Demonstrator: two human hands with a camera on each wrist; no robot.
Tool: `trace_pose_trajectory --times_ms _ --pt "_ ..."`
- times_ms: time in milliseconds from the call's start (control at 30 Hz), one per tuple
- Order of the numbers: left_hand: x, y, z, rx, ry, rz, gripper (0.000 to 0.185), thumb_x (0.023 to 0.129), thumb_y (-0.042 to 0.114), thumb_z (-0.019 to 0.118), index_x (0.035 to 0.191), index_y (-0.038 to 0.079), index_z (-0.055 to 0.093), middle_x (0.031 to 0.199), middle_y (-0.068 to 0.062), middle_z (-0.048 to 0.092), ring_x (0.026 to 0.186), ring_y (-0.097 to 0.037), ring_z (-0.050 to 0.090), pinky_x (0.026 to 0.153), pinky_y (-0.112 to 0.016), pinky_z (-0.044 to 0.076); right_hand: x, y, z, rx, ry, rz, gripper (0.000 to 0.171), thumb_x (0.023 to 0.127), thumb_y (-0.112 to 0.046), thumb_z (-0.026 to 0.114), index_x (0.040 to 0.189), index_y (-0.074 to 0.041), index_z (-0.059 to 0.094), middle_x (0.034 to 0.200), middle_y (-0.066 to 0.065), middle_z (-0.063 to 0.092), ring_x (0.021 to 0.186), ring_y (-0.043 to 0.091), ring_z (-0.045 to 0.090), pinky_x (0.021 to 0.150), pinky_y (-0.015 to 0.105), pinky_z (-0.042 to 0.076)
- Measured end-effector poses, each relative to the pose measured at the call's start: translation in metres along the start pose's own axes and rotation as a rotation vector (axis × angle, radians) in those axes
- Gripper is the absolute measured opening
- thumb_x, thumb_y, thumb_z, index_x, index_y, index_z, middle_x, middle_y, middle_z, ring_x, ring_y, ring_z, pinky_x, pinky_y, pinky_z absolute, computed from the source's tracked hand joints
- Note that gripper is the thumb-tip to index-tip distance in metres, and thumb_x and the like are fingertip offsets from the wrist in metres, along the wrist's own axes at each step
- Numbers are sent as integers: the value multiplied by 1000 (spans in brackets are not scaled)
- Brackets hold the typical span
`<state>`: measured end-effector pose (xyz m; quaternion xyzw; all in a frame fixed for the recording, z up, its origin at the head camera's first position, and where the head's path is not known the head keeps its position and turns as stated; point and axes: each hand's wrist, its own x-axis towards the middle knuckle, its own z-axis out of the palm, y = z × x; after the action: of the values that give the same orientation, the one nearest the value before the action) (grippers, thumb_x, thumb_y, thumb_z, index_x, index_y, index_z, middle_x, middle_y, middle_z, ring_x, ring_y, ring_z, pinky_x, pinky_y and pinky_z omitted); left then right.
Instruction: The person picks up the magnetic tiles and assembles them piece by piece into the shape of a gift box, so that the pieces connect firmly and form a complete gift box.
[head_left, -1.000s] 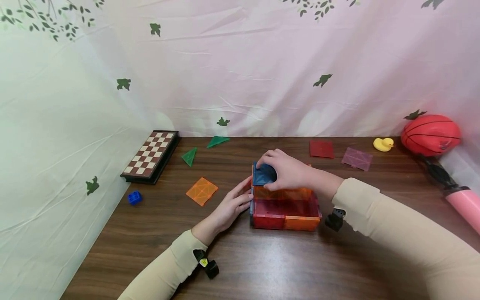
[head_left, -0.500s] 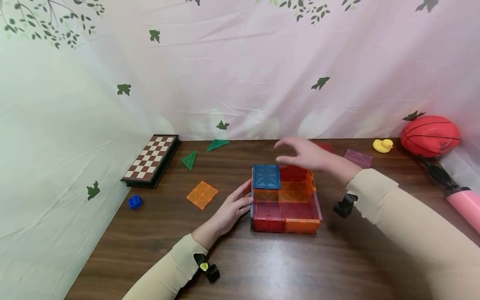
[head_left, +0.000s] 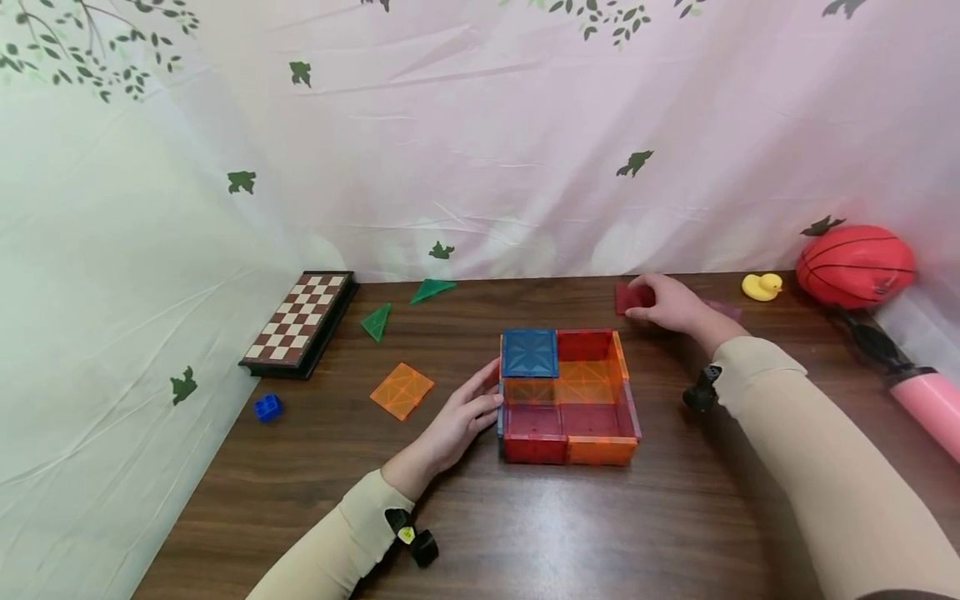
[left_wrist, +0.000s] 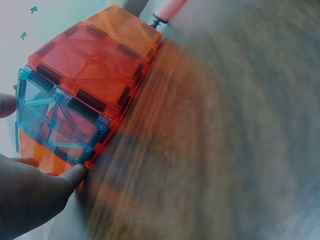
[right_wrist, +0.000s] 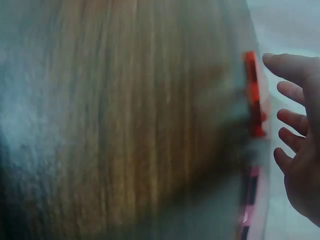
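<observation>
A low box of translucent magnetic tiles (head_left: 600,451), in red, orange and blue, stands on the table. One blue square tile (head_left: 530,353) lies flat across its back left corner; the other sections are uncovered on top. My left hand (head_left: 457,421) rests its extended fingers against the box's left side, and in the left wrist view the thumb touches the lower edge by a blue tile (left_wrist: 60,117). My right hand (head_left: 670,305) is over a flat red square tile (head_left: 624,300) at the back, partly covering it. In the right wrist view its fingers are spread beside the red tile (right_wrist: 254,95).
A purple tile (head_left: 724,309) lies partly behind the right hand. Left of the box are an orange tile (head_left: 402,391), green triangles (head_left: 377,322), a blue brick (head_left: 267,407) and a chessboard (head_left: 297,322). At right are a rubber duck (head_left: 762,287), a red ball (head_left: 855,267) and a pink pump (head_left: 926,408).
My right hand has let go of the blue tile on the box's back left corner and moved right to the red tile. My left hand has stayed at the box's side.
</observation>
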<state>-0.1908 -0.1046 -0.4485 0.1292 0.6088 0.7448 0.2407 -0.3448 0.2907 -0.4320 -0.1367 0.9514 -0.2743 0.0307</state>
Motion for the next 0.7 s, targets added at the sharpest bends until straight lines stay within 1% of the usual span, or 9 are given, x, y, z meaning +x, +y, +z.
trace_pose_trajectory --times_ms 167,367,467,600,700 --pt "0 0 0 -2 -6 2 66 104 13 49 164 14 21 167 -13 21 151 -31 26 118 -53 27 -1 11 3 -15 -10 27 56 92 -20 75 136 4 50 131 32 52 114 46 49 104 64 37" --pt "-1 1 -1 1 -5 2 66 105 13 49 164 15 21 167 -13 22 151 -31 26 118 -53 27 1 14 4 -35 8 33 56 91 -22 77 135 3 52 133 32 50 116 47 46 105 65 36" --pt "0 0 -1 0 -10 4 66 105 13 49 164 15 20 167 -13 21 151 -31 26 118 -53 27 0 15 4 -33 25 54 58 90 -28 79 134 2 54 133 31 49 116 47 46 104 65 38" --pt "1 -1 -1 -2 -14 3 67 104 15 51 164 15 21 167 -12 21 151 -31 26 118 -53 27 -5 14 4 16 58 83 62 89 -39 78 133 -1 56 133 29 49 117 46 45 103 66 39" --pt "0 -1 -2 5 -15 5 68 104 17 52 164 16 21 167 -11 20 151 -30 26 118 -52 28 -10 7 1 67 91 84 64 90 -46 76 134 -3 56 135 28 50 119 46 45 102 66 39"
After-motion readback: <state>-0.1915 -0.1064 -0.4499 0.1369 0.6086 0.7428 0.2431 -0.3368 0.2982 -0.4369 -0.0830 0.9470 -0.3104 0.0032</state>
